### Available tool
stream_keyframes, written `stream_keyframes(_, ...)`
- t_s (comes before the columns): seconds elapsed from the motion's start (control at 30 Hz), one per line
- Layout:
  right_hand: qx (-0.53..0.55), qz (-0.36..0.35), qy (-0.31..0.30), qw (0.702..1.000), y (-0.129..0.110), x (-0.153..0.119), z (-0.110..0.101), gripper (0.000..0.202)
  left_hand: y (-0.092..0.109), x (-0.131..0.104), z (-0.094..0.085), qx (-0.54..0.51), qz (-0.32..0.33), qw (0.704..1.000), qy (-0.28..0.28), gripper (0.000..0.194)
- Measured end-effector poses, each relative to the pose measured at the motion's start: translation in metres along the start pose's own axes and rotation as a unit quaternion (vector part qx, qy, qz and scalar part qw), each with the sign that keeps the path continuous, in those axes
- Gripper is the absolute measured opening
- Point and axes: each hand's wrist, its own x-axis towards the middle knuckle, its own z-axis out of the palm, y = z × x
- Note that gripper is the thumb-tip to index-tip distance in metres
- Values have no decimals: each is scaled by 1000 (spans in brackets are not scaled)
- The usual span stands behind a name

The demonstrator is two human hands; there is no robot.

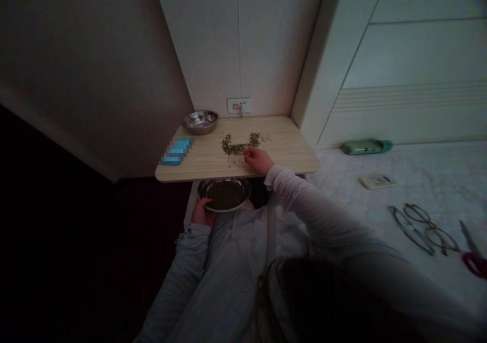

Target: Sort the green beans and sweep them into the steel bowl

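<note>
My left hand [203,212] grips the rim of a metal bowl [228,209] just below the table's front edge, thumb over the inside. Dark green bits, like dried seeds or husks, fill much of the bowl. On the light wooden table [198,168], similar green-brown bits [233,149] lie spread in a rough U shape. At the right front of this spread rests my right hand [259,160], its fingers bent and drawn together at the tips. Whatever is between them is too small to make out. A few loose specks lie around the fingers.
A second metal bowl [201,123] stands at the table's back left, behind a blurred blue object [177,151]. A wall socket [239,105] holds a plug. On the bed to the right lie a green-and-clear container [367,147], a small pack [377,181], glasses [431,229] and scissors [474,262].
</note>
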Motion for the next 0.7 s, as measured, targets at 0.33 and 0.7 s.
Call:
stream_keyframes(0.33,-18,10,10,1000,3,2,0,22,-1,-2,3,-7,3,1000,-22,32)
stream_keyframes(0.7,-7,1,-13,1000,-4,-3,0,23,0,-1,0,-8,11,999,-37,34)
